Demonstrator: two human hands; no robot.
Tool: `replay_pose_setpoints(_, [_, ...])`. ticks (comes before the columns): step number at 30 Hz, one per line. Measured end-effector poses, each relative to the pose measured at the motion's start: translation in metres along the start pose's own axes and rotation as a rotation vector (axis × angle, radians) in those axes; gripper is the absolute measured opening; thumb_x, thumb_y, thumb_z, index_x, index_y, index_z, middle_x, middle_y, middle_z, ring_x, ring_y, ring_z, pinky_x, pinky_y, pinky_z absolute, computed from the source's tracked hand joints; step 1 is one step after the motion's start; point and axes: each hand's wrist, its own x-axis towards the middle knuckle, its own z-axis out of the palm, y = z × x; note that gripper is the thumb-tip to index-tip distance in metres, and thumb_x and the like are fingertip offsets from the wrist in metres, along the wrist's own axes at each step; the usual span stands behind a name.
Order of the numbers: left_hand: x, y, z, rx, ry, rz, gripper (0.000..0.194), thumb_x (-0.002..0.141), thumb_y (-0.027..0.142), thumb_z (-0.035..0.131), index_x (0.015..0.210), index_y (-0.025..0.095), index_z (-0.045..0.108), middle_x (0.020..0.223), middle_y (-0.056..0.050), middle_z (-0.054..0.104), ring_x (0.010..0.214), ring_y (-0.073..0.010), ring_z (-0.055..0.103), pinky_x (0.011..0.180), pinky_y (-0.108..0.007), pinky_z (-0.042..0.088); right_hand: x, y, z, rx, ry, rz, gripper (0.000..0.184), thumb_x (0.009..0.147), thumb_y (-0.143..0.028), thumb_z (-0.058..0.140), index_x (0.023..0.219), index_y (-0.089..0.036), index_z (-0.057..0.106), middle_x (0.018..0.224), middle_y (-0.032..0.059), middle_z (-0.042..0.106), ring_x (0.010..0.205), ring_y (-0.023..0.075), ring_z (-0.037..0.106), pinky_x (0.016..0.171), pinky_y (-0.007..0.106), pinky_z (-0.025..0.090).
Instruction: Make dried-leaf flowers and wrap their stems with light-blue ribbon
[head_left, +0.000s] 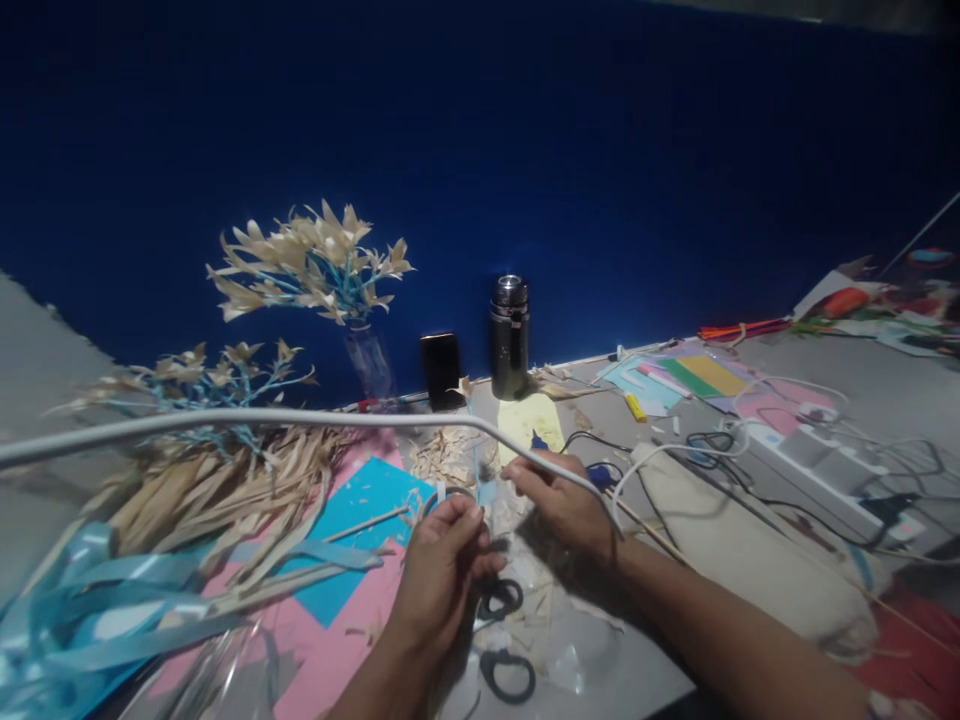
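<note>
My left hand [444, 560] is closed in a pinch just below a thin pale-blue strip [478, 478] that stands upright between my two hands. My right hand [559, 500] is also closed, its fingers pinched near the same strip from the right. What exactly each pinch holds is too small to make out. Black-handled scissors [502, 635] lie on the table right under my hands. A white cable [300, 418] runs across the view just above them.
Dried tan leaves [225, 490] and blue ribbon [97, 610] lie at left on pink and blue paper [360, 500]. A leaf bouquet in a glass [322, 265], a phone [441, 370] and a dark flask [510, 338] stand by the blue wall. A power strip [810, 460] with cables sits at right.
</note>
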Motion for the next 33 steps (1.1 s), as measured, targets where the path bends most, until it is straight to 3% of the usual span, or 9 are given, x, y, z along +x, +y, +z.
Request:
replay_pose_setpoints(2, [0.001, 0.002, 0.000, -0.022, -0.009, -0.022, 0.038, 0.061, 0.031, 0.095, 0.077, 0.017, 0.063, 0.064, 0.004, 0.056, 0.055, -0.0091, 0.051, 0.045, -0.019, 0.054, 0.014, 0.004, -0.016, -0.270, 0.009, 0.012, 0.032, 0.099, -0.032, 0.051, 0.076, -0.018, 0.069, 0.072, 0.0027, 0.066, 0.070, 0.0178, 0.059, 0.066, 0.027, 0.042])
replay_pose_setpoints(4, [0.001, 0.003, -0.001, -0.031, -0.009, -0.035, 0.037, 0.061, 0.029, 0.094, 0.076, 0.016, 0.063, 0.062, 0.004, 0.056, 0.054, -0.0090, 0.051, 0.044, -0.018, 0.053, 0.027, 0.010, -0.033, -0.655, -0.082, 0.042, 0.033, 0.102, -0.028, 0.046, 0.083, -0.017, 0.071, 0.086, 0.0078, 0.071, 0.081, 0.0206, 0.063, 0.071, 0.029, 0.041])
replay_pose_setpoints(7, [0.001, 0.007, -0.002, -0.038, 0.010, -0.048, 0.031, 0.066, 0.023, 0.091, 0.075, 0.016, 0.062, 0.060, 0.003, 0.056, 0.051, -0.0083, 0.051, 0.043, -0.016, 0.050, 0.038, 0.017, -0.052, -0.885, -0.274, 0.090, 0.015, 0.089, -0.031, 0.070, 0.096, -0.018, 0.074, 0.103, 0.0110, 0.074, 0.097, 0.0260, 0.066, 0.073, 0.029, 0.041])
replay_pose_setpoints(12, [-0.007, 0.032, 0.007, -0.101, 0.136, -0.037, 0.019, 0.074, 0.009, 0.079, 0.079, 0.017, 0.063, 0.061, 0.003, 0.057, 0.047, -0.0079, 0.053, 0.041, -0.015, 0.049, 0.038, 0.023, -0.070, -0.898, -0.378, 0.153, 0.034, 0.067, -0.041, 0.091, 0.090, -0.019, 0.077, 0.094, 0.0099, 0.076, 0.087, 0.0271, 0.069, 0.068, 0.028, 0.041])
replay_pose_setpoints(16, [-0.015, 0.061, 0.028, -0.074, 0.265, -0.044, 0.015, 0.076, 0.005, 0.072, 0.075, 0.016, 0.061, 0.058, 0.002, 0.056, 0.043, -0.0083, 0.050, 0.037, -0.015, 0.046, 0.038, 0.030, -0.078, -0.879, -0.393, 0.151, 0.036, 0.049, -0.020, 0.097, 0.081, -0.017, 0.079, 0.088, 0.0111, 0.075, 0.082, 0.0275, 0.068, 0.066, 0.029, 0.040])
replay_pose_setpoints(18, [-0.015, 0.069, 0.038, -0.045, 0.287, -0.033, 0.016, 0.075, 0.003, 0.071, 0.073, 0.016, 0.061, 0.057, 0.002, 0.056, 0.043, -0.0087, 0.050, 0.037, -0.015, 0.044, 0.039, 0.034, -0.080, -0.875, -0.357, 0.138, 0.030, 0.052, -0.012, 0.093, 0.080, -0.014, 0.080, 0.089, 0.0128, 0.074, 0.082, 0.0271, 0.068, 0.066, 0.030, 0.039])
replay_pose_setpoints(22, [-0.005, 0.066, 0.041, -0.009, 0.199, -0.018, 0.019, 0.071, 0.006, 0.077, 0.071, 0.016, 0.060, 0.057, 0.003, 0.054, 0.044, -0.0082, 0.049, 0.039, -0.016, 0.044, 0.040, 0.037, -0.080, -0.879, -0.319, 0.096, 0.025, 0.069, -0.015, 0.082, 0.094, -0.016, 0.080, 0.099, 0.0154, 0.073, 0.092, 0.0298, 0.066, 0.069, 0.032, 0.041])
replay_pose_setpoints(29, [0.008, 0.048, 0.026, 0.012, -0.006, -0.025, 0.041, 0.051, 0.025, 0.096, 0.071, 0.016, 0.061, 0.056, 0.004, 0.055, 0.046, -0.0082, 0.049, 0.041, -0.017, 0.042, 0.043, 0.035, -0.078, -0.857, -0.282, 0.055, 0.023, 0.074, -0.019, 0.081, 0.097, -0.017, 0.081, 0.107, 0.0170, 0.073, 0.103, 0.0328, 0.062, 0.083, 0.036, 0.044])
replay_pose_setpoints(33, [0.005, 0.043, 0.026, 0.044, -0.171, -0.074, 0.044, 0.055, 0.034, 0.098, 0.069, 0.016, 0.060, 0.054, 0.004, 0.057, 0.042, -0.0065, 0.048, 0.041, -0.016, 0.037, 0.037, 0.021, -0.061, -0.305, -0.105, -0.053, 0.011, 0.085, -0.019, 0.070, 0.084, -0.017, 0.081, 0.088, 0.0086, 0.076, 0.088, 0.0224, 0.065, 0.082, 0.033, 0.047])
